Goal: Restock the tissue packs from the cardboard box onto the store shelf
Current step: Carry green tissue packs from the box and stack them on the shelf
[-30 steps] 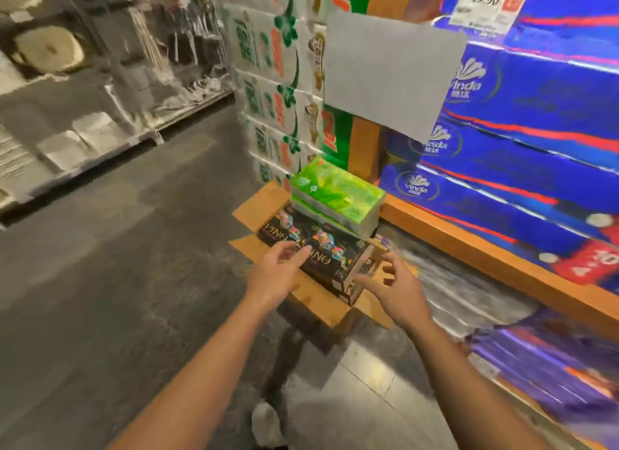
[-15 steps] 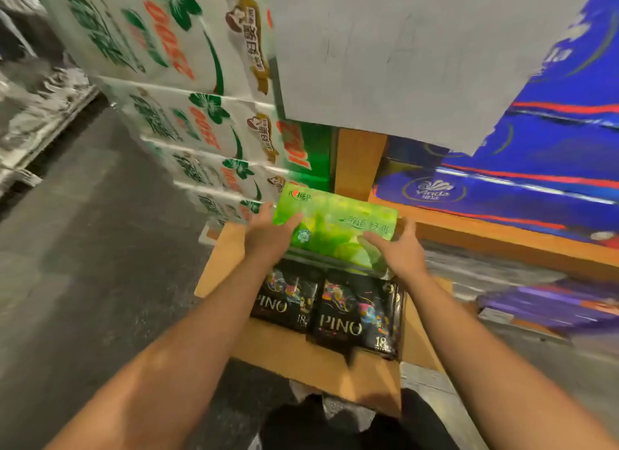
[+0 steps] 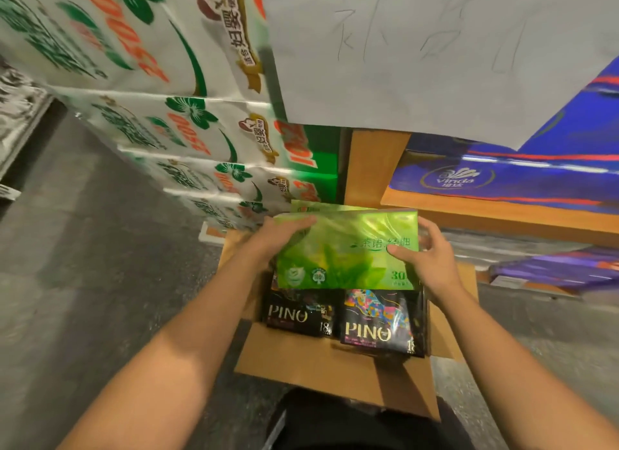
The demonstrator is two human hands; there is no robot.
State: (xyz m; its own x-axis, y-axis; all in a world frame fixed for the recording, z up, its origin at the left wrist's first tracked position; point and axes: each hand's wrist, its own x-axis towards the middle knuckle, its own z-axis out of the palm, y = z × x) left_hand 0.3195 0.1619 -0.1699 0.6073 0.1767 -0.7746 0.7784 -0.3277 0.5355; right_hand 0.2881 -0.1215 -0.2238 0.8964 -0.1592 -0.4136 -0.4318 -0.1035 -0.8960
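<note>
Store aisle, grey floor [image 3: 83, 282], stock stacked both sides. Near to far:

- Cardboard box [image 3: 321, 366] on floor at person's feet, flaps open. Two black PINO packs [image 3: 348, 319] lie inside, side by side.
- Green tissue pack [image 3: 345, 252] held just above the PINO packs, broad face tilted up twd camera. A 2nd green pack edge shows behind it, can't tell if it's lifted too.
- Left hand [image 3: 281, 238] fingers curled over pack's top-left corner; right hand [image 3: 425, 252] thumb on the front face, fingers wrapped round the right end. Both gripping the pack.
- Beyond: orange wood store shelf [image 3: 502, 211] w/ blue Vinda packs [image 3: 502, 178] to the right; white/green packs [image 3: 187, 138] stacked left; grey paper sign [image 3: 418, 47] hanging up top.

Step in hand, my read: lift clear of box, carry to shelf. Film looks slick, so keep grip on both ends, support underneath, level it before sliding in flush; don't drag the PINO packs along.

Vs 0.5 s ago: pack is higher and tipped more face-up, right thumb now on the front face, cam closer in. Vs 1 s ago: hands were open near the PINO packs, green pack still sitting on the stack.
</note>
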